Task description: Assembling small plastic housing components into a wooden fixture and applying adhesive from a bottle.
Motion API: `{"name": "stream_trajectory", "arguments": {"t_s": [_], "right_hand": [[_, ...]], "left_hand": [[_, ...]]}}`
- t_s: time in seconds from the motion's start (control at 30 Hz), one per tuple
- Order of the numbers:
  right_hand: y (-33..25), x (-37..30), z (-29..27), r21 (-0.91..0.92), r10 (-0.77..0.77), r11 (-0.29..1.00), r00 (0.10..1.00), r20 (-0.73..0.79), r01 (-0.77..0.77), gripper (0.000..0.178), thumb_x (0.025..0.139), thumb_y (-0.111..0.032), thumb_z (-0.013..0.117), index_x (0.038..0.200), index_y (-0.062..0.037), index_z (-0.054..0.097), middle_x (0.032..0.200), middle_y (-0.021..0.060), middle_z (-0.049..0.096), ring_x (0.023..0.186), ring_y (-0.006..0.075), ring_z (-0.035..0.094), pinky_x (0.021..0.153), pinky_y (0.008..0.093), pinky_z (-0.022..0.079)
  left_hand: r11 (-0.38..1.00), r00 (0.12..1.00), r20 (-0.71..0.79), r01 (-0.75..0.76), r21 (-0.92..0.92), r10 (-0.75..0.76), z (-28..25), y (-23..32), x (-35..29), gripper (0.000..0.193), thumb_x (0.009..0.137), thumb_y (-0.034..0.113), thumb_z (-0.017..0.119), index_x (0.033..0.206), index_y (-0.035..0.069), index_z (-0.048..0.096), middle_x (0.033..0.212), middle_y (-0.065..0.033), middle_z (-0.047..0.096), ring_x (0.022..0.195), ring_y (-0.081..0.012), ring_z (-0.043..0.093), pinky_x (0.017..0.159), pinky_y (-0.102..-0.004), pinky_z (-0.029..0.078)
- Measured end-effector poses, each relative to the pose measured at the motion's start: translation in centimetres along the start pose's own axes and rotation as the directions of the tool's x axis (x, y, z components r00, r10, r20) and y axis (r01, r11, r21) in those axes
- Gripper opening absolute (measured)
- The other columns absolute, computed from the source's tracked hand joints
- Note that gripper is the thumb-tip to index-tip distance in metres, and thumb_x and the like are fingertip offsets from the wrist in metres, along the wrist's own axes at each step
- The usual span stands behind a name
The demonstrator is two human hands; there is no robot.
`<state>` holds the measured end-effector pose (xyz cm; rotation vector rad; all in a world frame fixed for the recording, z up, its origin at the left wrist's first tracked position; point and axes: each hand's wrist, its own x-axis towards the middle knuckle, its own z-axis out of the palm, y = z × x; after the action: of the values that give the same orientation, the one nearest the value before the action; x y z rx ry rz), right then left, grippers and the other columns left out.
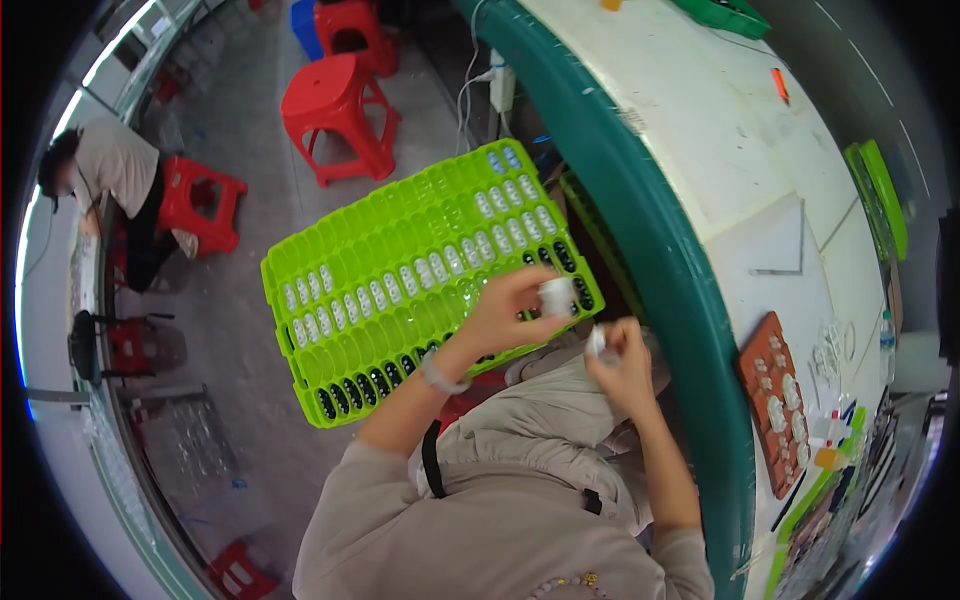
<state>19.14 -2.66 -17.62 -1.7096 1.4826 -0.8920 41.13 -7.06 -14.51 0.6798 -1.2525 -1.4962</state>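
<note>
My left hand (508,308) is curled round a short white cylinder (557,297), blurred so that its exact kind does not show. Close by on the right, my right hand (622,368) pinches a small white piece (598,341), also smeared. Both hands are above my lap and the near right edge of a lime-green tray (372,238). Rows of oval pockets fill the tray. Some pockets hold white oval pieces (423,272) with dark dots, others glossy black oval pieces (350,392), and a few at the far corner hold bluish ones (503,160). My left forearm hides part of the nearest row.
On my right curves a white-topped workbench (690,130) with a green edge, carrying a reddish-brown board (760,375) with white pieces, a bottle (887,332) and clutter. Red stools (335,105) stand beyond the tray. Another person (115,165) sits at the far left.
</note>
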Motion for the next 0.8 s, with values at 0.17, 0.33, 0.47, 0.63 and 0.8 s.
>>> {"name": "stream_trajectory", "arguments": {"t_s": [0.17,0.33,0.47,0.63,0.8], "right_hand": [[-1.9,13.6,9.8,-0.148,0.076,0.987,0.996,0.036,-0.070,0.033,0.063,-0.015,0.068,0.083,-0.0049,0.043,0.068,0.0129,0.056,0.065,0.0307,0.059,0.063,0.0398,0.046],[-1.8,20.8,17.6,-0.241,0.048,0.970,0.998,0.046,-0.035,0.034,0.064,-0.015,0.068,0.086,-0.0029,0.044,0.070,0.0161,0.058,0.068,0.0365,0.059,0.064,0.0429,0.046],[-2.0,22.8,21.8,-0.326,0.012,0.945,0.995,0.097,0.021,0.037,0.066,-0.013,0.067,0.092,0.0001,0.044,0.074,0.0214,0.060,0.072,0.0405,0.060,0.067,0.0460,0.047],[-0.3,23.0,22.7,-0.584,0.030,0.810,0.989,0.146,0.062,0.040,0.069,-0.012,0.067,0.098,0.0023,0.044,0.081,0.0267,0.061,0.078,0.0428,0.060,0.069,0.0482,0.047],[-2.8,20.7,21.4,-0.545,-0.232,0.779,0.950,0.210,0.311,0.030,0.075,-0.011,0.066,0.094,0.0004,0.046,0.072,0.0193,0.061,0.069,0.0409,0.060,0.063,0.0461,0.047]], "left_hand": [[0.847,0.680,-0.560,0.527,-0.078,-0.474,-7.8,-2.1,-15.2,0.039,0.076,0.001,0.067,0.112,-0.003,0.052,0.090,-0.0080,0.064,0.081,-0.0131,0.062,0.069,-0.0240,0.049],[0.831,0.360,-0.840,0.527,-0.176,-0.407,-13.0,-0.8,-22.1,0.037,0.074,0.005,0.066,0.109,-0.004,0.056,0.078,-0.0066,0.066,0.070,-0.0095,0.061,0.060,-0.0200,0.045],[0.841,0.238,-0.926,0.525,-0.131,-0.292,-15.1,0.5,-23.1,0.031,0.074,0.005,0.066,0.103,-0.004,0.059,0.076,-0.0066,0.065,0.066,-0.0082,0.059,0.058,-0.0200,0.045],[0.719,0.264,-0.964,0.668,0.192,0.012,-18.0,-0.9,-20.0,0.027,0.073,0.011,0.070,0.096,-0.002,0.063,0.071,-0.0045,0.064,0.062,-0.0088,0.059,0.055,-0.0241,0.047],[0.488,0.280,-0.929,0.792,0.367,0.244,-21.5,-1.1,-14.7,0.038,0.067,0.015,0.072,0.100,0.001,0.058,0.076,-0.0117,0.063,0.066,-0.0234,0.063,0.059,-0.0335,0.050]]}}
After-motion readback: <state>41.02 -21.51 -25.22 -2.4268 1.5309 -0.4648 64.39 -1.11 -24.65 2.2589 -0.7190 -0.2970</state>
